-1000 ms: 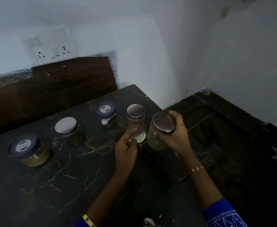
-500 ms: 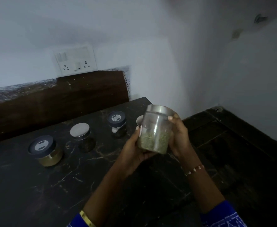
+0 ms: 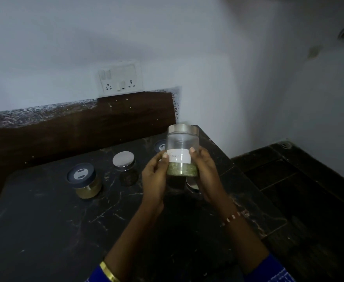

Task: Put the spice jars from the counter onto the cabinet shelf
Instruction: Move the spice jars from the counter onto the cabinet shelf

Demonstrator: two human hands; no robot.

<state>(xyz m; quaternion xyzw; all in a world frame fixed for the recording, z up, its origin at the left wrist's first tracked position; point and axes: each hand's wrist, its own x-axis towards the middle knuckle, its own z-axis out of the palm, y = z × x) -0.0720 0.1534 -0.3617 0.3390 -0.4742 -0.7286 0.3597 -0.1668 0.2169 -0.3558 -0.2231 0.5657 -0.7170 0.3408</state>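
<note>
Counter: dark marbled stone, back edge against a brown splashback, right edge dropping to a lower dark ledge. Cabinet shelf not in frame; its direction cannot be told.

Held jar: clear, steel lid, white label facing the camera, writing too blurred to read. Raised upright above the counter's right half, clear of the surface. Greenish dried fill only in the bottom third, so likely light. Walls look rigid and smooth, glass or hard plastic, cannot tell which; treat as breakable and slick. Best hold judged to be round the body at or below the label, not by the lid, since lid tightness is unknown.

Left hand: fingers curled on the jar's left side, thumb at the label edge. Right hand: wrapped on the right side, thumb on the label's other end. Both clamp it from opposite sides.

Jars on the counter, along the back edge:
- navy-lid jar, gold-tinted body, nearest the left edge
- steel-lid jar, dark contents, just right of it
- second navy lid, mostly hidden behind the held jar
- a steel lid showing between the hands, body hidden

More jars may sit behind the hands; cannot tell. Light is dim, contents hard to identify.
</note>
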